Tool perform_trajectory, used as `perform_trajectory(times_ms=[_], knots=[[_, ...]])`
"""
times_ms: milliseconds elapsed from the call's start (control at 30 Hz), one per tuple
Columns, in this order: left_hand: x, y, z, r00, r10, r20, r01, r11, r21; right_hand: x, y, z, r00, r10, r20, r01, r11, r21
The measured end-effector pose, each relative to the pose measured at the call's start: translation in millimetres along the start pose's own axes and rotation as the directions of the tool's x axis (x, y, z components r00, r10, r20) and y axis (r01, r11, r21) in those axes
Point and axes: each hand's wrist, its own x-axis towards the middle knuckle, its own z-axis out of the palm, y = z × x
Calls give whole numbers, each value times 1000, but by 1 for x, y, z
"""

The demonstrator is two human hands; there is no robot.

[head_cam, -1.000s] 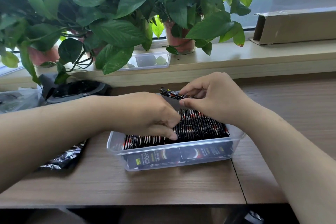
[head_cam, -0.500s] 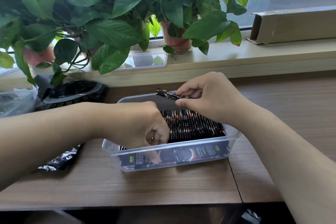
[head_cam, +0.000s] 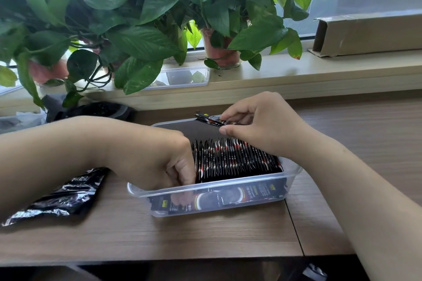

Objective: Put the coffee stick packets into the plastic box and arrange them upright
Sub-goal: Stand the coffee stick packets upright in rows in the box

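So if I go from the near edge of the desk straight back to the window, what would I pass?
plastic box → upright packets standing in a row → loose packets pinched in the right hand → clear tray on the sill → plant pot

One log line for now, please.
left-hand grip: fingers down in plastic box beside standing packets | right-hand grip: pinches loose packets over box's far side
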Motion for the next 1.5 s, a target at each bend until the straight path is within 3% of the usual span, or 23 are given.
perform_trajectory(times_ms=[133, 267, 333, 400, 500, 700, 833, 1067, 1133, 1200, 1300, 1367, 1433, 1500], knots=[[-7, -3, 0, 995, -60, -75, 56, 997, -56, 0, 0, 0, 1000, 0, 1, 0, 1000, 4], [-13, 0, 3, 990, -108, 86, 118, 986, -119, 0, 0, 0, 1000, -4, 2, 4, 1000, 3], [-14, 3, 6, 997, -81, -1, 80, 990, -114, 0, -1, -1, 1000, -2, 2, 2, 1000, 3], [-16, 1, 4, 979, -93, -184, 69, 989, -133, 0, -1, -1, 1000, -5, 0, 5, 1000, -5], [-17, -12, 0, 930, -47, -365, 69, 997, 47, -1, -1, 0, 1000, -4, 1, 4, 1000, -7], [-1, -39, 11, 905, 92, -416, 25, 963, 267, -1, -2, -1, 1000, 6, 9, -6, 1000, 2], [7, -44, 15, 944, 60, -323, 56, 940, 337, -2, -3, -1, 1000, 17, -4, -17, 1000, 4], [0, -47, 20, 911, 54, -410, 112, 922, 370, -3, -4, -2, 1000, 15, 11, -15, 1000, -6], [-6, -50, 19, 845, 91, -526, 113, 932, 343, -3, -4, -2, 1000, 19, 20, -19, 1000, -10], [-12, -56, 19, 730, 129, -671, 118, 943, 310, -3, -5, -3, 1000, 15, 21, -15, 1000, -15], [-10, -62, 29, 449, 29, -893, 144, 984, 104, -4, -13, -6, 999, -13, 48, 14, 1000, -12], [-3, -63, 40, 272, -89, -958, 124, 991, -57, -6, -25, -8, 991, -36, 131, 38, 999, -10], [4, -64, 51, 205, -200, -958, 60, 980, -192, -8, -38, -9, 962, -41, 270, 50, 998, -29], [6, -64, 55, 189, -282, -941, 9, 958, -285, -8, -48, -6, 916, -36, 401, 75, 994, -84]])
